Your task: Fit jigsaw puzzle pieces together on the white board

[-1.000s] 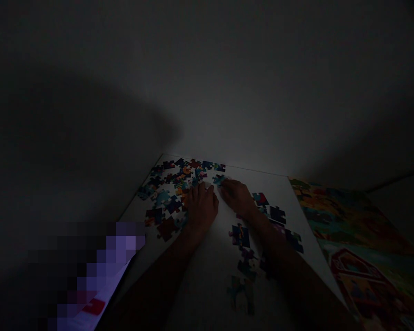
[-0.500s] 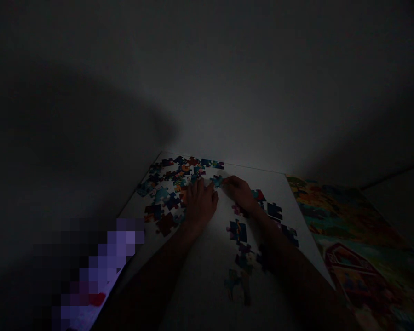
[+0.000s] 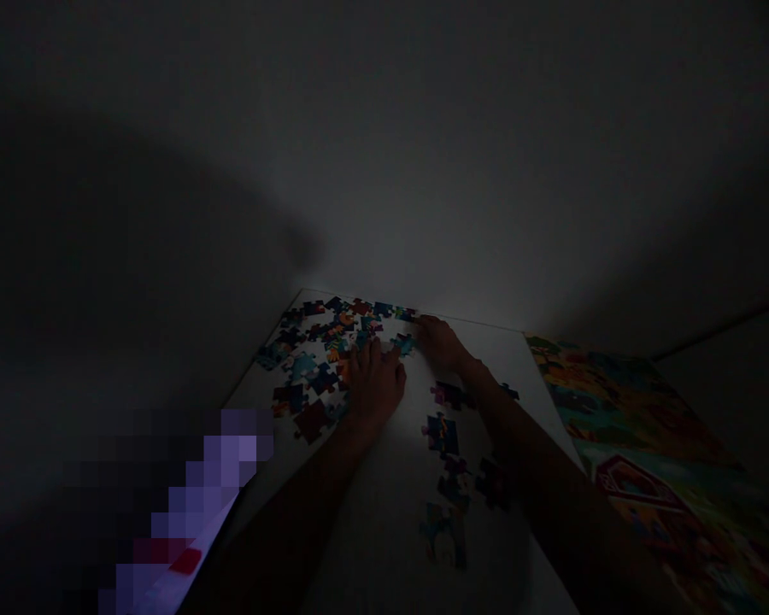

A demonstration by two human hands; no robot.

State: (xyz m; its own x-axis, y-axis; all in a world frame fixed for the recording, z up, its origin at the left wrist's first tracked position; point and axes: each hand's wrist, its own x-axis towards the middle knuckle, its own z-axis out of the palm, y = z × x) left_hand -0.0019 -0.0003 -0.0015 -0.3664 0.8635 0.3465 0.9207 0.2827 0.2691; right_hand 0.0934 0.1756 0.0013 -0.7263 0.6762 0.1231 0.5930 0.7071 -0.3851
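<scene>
Dim light fell on a white surface (image 3: 384, 487) against a bare grey wall. Fingers of the right hand (image 3: 441, 342) had slid forward since half a second earlier, now touching loose puzzle pieces (image 3: 405, 314) at the far edge; whether they pinched one I could not tell. The left hand (image 3: 372, 383) stayed flat, fingers spread, beside a teal piece (image 3: 402, 345). Scattered pieces (image 3: 308, 367) crowded the left part; darker pieces (image 3: 445, 434) lay between the forearms. A colourful picture sheet (image 3: 647, 444) bordered the right edge. Bare room remained only near the body, in the middle.
</scene>
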